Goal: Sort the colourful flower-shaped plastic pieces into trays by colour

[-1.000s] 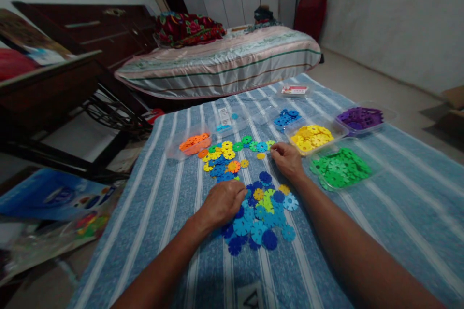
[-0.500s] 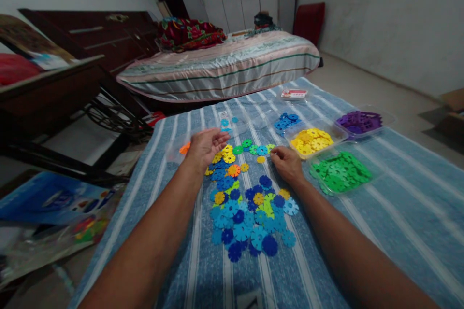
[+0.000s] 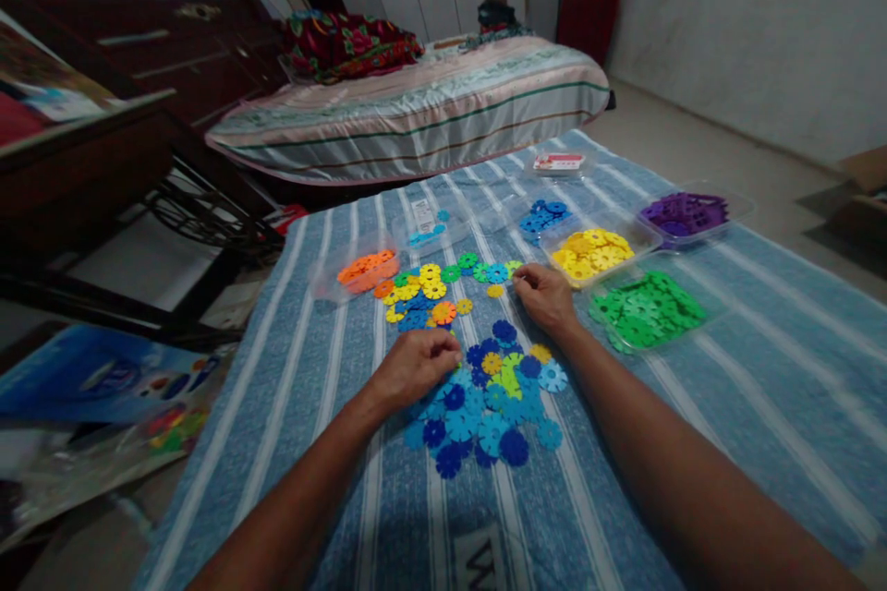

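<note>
Flower-shaped plastic discs in light blue, dark blue, lime and orange-yellow lie in a loose pile (image 3: 471, 420) on the striped cloth. Over the pile's left edge is my left hand (image 3: 419, 367), its fingers curled together; what they pinch, if anything, is hidden. My right hand (image 3: 547, 297) rests beyond the pile with thumb and fingertips pressed together, beside a lime disc (image 3: 514, 268) at the end of a row of green and blue discs. Anything inside that pinch is too small to make out. Yellow discs (image 3: 431, 282) lie at the row's left end.
Clear containers hold orange discs (image 3: 369, 270), light-blue discs (image 3: 430, 234), blue discs (image 3: 545, 217), yellow discs (image 3: 592, 254), green discs (image 3: 651, 309) and purple pieces (image 3: 686, 217). A labelled clear box (image 3: 558, 163) stands at the far edge. Behind is a bed (image 3: 416, 120).
My left hand has moved from beside the orange container, back toward me, down to the pile, its fingers now curled in. The right hand stays by the row. The view has tilted slightly.
</note>
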Demonstrator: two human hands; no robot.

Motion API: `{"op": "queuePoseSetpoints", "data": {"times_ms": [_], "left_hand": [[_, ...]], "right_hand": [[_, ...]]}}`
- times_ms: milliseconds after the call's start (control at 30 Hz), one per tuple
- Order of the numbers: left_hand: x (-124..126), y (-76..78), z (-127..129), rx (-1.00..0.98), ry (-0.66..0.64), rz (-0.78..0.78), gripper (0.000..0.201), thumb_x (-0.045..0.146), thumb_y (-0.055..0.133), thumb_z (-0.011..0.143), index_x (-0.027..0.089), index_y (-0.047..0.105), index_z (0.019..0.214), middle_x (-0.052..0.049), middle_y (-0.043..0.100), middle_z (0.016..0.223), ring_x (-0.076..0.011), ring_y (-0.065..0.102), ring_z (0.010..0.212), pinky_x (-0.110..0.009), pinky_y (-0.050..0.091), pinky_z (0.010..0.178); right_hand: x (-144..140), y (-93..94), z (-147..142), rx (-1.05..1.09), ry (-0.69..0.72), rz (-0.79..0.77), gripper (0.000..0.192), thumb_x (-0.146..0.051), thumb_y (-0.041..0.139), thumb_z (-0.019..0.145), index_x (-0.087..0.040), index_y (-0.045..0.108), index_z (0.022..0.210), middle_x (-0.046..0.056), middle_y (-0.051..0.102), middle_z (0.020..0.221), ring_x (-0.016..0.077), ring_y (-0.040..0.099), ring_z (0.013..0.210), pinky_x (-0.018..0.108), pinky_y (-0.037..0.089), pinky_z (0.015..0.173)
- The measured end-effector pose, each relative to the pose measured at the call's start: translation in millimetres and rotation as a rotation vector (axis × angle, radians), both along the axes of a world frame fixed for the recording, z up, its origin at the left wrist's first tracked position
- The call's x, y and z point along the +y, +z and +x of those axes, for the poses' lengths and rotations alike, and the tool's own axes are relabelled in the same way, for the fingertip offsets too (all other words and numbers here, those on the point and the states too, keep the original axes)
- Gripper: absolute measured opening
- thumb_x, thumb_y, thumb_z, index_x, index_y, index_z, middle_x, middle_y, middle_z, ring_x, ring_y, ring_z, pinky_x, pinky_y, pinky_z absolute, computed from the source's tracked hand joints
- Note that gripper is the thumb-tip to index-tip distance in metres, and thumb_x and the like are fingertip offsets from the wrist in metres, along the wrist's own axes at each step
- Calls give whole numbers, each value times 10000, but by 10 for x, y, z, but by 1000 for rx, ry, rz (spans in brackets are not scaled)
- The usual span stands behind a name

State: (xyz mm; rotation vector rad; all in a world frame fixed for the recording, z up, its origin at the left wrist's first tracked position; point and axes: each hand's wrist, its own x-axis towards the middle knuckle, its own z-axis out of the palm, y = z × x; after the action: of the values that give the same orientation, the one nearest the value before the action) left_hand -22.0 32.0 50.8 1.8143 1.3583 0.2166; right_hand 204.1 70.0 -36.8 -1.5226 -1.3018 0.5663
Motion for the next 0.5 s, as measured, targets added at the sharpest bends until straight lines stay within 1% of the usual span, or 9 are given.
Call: {"op": "queuePoseSetpoints", "data": {"times_ms": [100,200,333,500], "left_hand": [[-170,16,32,103,-154,96,181,296,533,808,180,648,731,21,573,615,-113,522,580,-233,382,567],[-275,18,97,212,-264,199,143,252,537,828,188,658,786,-1,607,694,-136,562,665,-253,411,648],[-301,9,149,417,-304,300,154,280,554,858,196,673,909,-42,636,836,-185,599,798,-300,445,747],[-289,74,188,621,-354,292,169,297,560,868,206,666,963,-84,638,976,-239,610,928,-341,466,791]], "right_hand": [[-2,-11,8,-19,-3,-2,227,-308,512,774,-206,714,788,-19,592,612,154,536,615,259,385,614],[-2,-16,12,-21,-11,1,227,-304,517,770,-203,719,792,-9,614,641,161,551,640,264,398,634],[-3,-13,14,-14,-9,-11,227,-311,520,766,-204,718,793,-7,614,644,163,550,635,266,398,634],[-7,-5,15,-15,-7,-7,226,-307,517,768,-206,718,793,-10,612,641,162,554,641,267,400,641]]}}
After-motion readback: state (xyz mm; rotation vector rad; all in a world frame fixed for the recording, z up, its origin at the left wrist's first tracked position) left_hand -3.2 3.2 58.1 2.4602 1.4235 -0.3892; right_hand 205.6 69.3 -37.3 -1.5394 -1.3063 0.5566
